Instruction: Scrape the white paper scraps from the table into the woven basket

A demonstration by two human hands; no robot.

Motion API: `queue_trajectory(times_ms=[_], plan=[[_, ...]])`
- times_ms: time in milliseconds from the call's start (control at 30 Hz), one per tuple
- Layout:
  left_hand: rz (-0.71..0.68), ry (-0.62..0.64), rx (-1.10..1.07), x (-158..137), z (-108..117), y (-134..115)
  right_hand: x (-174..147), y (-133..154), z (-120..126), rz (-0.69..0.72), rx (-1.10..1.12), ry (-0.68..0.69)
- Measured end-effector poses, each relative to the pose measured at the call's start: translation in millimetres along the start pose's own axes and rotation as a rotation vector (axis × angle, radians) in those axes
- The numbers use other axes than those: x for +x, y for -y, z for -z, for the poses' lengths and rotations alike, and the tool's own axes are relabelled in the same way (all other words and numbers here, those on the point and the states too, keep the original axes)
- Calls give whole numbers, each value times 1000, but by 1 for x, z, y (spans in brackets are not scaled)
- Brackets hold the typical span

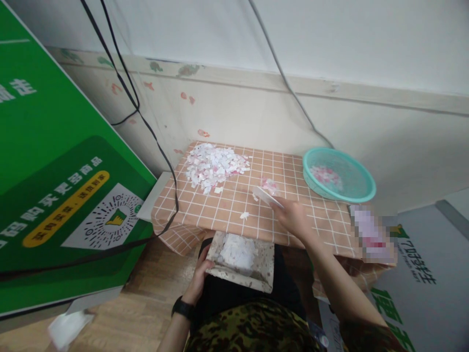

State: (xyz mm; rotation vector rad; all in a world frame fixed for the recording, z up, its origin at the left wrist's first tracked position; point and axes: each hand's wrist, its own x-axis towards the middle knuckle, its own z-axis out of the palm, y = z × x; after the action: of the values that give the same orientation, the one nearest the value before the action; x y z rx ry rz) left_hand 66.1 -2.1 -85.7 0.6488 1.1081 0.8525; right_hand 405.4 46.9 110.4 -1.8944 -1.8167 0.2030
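My left hand [204, 270], with a dark band at the wrist, grips the left side of a worn, shallow box [238, 279] at the table's front edge. White paper scraps [238, 252] lie inside the box. Over the checked tablecloth [216, 211], my right hand [292, 216] is closed around a flat white strip [267, 196], whose exact kind I cannot make out. Just beyond the strip is a small heap of pink and white scraps [270, 185]. A loose white scrap [244, 215] lies closer to the front edge.
A large pile of paper scraps [216, 166] covers the table's back left. At the back right, a turquoise plastic basket [361, 195] contains pink and white bits. A black cable [166, 159] hangs across the left side, by a green panel [73, 161].
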Motion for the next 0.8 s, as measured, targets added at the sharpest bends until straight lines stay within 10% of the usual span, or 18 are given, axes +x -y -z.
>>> queue_trajectory(times_ms=[800], plan=[[20, -33, -42, -5, -5, -9, -22, 25, 2, 175, -45, 112]])
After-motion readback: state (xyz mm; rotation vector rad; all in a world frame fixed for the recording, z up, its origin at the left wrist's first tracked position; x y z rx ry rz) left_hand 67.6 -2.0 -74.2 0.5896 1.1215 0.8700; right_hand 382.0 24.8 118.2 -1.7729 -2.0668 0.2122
